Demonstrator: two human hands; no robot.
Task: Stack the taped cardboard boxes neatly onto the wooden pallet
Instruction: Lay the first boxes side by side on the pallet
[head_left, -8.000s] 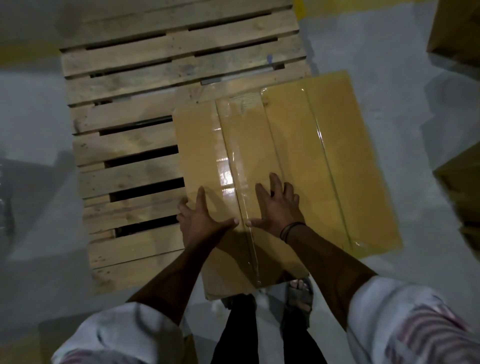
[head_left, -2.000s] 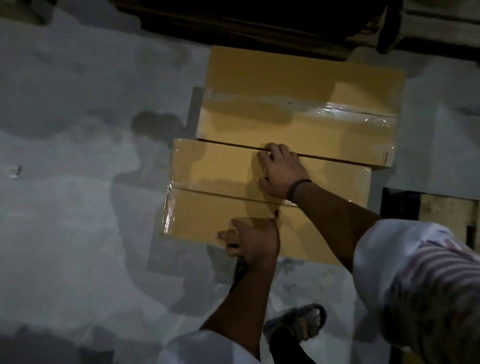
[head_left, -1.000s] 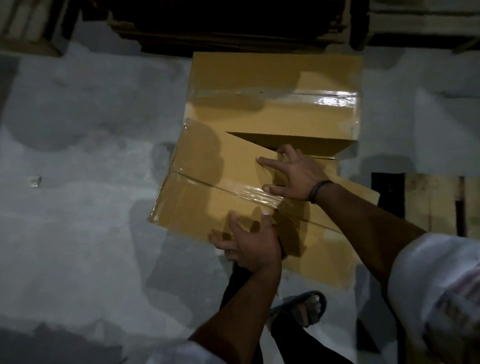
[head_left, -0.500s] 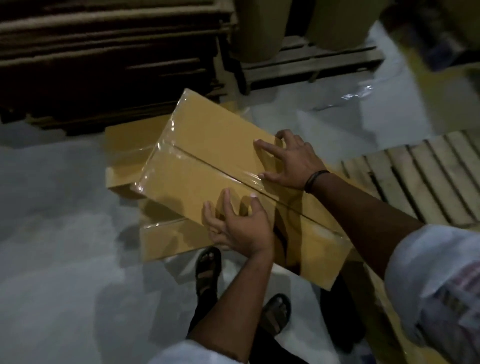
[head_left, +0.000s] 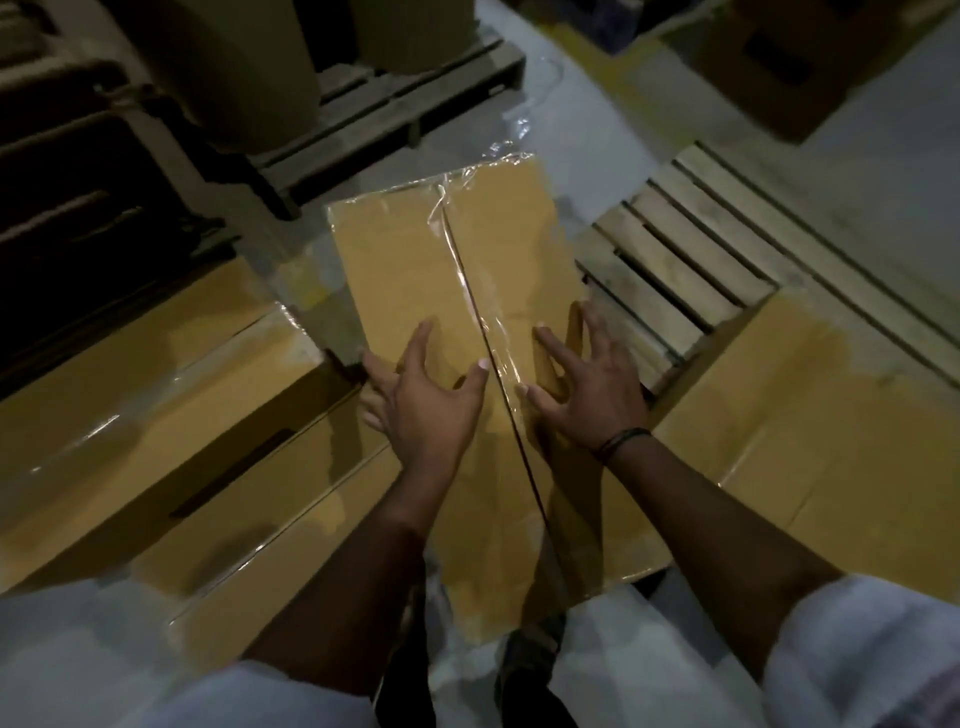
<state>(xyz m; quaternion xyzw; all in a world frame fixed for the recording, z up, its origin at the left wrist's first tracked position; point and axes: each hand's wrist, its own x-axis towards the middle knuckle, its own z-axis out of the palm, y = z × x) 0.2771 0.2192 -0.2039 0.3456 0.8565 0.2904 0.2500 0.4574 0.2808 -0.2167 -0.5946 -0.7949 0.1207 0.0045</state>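
I hold a taped cardboard box in front of me, its long side pointing away and its seam running down the middle. My left hand lies on the left half, its outer fingers curled over the left edge. My right hand presses flat on the right half with spread, straight fingers that reach the right edge. The wooden pallet lies to the right, partly under the held box. Another taped box sits on the pallet at the right.
Two more taped boxes lie on the grey floor at my left. A second pallet with large brown rolls stands behind. Dark stacked sheets fill the far left. A carton stands at the upper right. My feet are below the held box.
The box has come up off the floor pile and swung round to point away from me. My view has turned right towards the pallet; both hands stay on the box.
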